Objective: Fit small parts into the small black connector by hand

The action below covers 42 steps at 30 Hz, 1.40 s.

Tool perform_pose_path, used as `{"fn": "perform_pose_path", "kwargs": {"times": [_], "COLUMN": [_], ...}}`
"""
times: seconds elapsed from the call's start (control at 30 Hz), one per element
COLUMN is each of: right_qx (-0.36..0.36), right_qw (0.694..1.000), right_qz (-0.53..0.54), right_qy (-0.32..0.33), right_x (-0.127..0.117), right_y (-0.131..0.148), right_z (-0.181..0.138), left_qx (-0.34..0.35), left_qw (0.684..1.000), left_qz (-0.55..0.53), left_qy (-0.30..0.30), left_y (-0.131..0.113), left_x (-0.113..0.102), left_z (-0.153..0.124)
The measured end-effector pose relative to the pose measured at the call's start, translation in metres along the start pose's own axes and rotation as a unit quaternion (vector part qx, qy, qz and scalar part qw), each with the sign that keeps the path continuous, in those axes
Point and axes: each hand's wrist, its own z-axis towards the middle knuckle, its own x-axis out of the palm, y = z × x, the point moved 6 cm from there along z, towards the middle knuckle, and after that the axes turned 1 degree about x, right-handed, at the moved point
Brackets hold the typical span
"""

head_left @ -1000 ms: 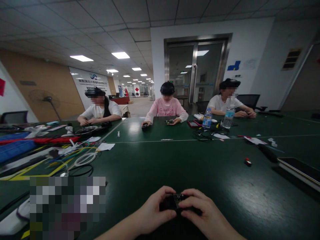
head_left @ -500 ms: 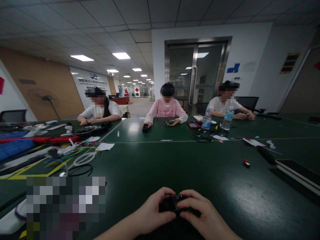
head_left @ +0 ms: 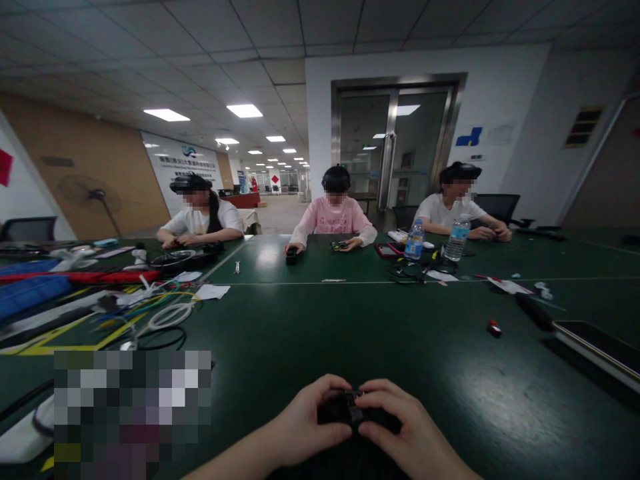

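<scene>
Both of my hands are closed around a small black device (head_left: 347, 408) held low over the near edge of the green table (head_left: 350, 333). My left hand (head_left: 307, 427) grips its left side, thumb and fingers curled round it. My right hand (head_left: 400, 433) pinches its right side from above. Most of the device is hidden by my fingers; only a dark body with a small metal part on top shows.
Three people sit along the far side, each handling small items. Two water bottles (head_left: 414, 239) and cables lie near them. Cables, a white loop (head_left: 167, 315) and blue trays sit at the left. A small red part (head_left: 494, 327) and a flat dark slab (head_left: 597, 343) lie right.
My hands have stayed together on the device with only slight finger shifts. The view has drifted a little.
</scene>
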Motion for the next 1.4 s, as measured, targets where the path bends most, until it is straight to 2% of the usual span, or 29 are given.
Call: {"fn": "perform_pose_path", "kwargs": {"times": [0.23,1.4], "right_qx": [0.009,0.000], "right_qw": [1.000,1.000], "right_qz": [0.005,-0.015], "right_qy": [0.004,0.002], "right_x": [0.0004,0.0007], "right_y": [0.0026,-0.0029], "right_z": [-0.0004,-0.0018], "left_qx": [-0.017,-0.002], "left_qw": [1.000,1.000], "left_qz": [0.017,0.023], "left_qy": [0.004,0.006], "left_y": [0.0043,-0.0001], "left_x": [-0.0001,0.0006], "left_z": [0.0003,-0.0002]}}
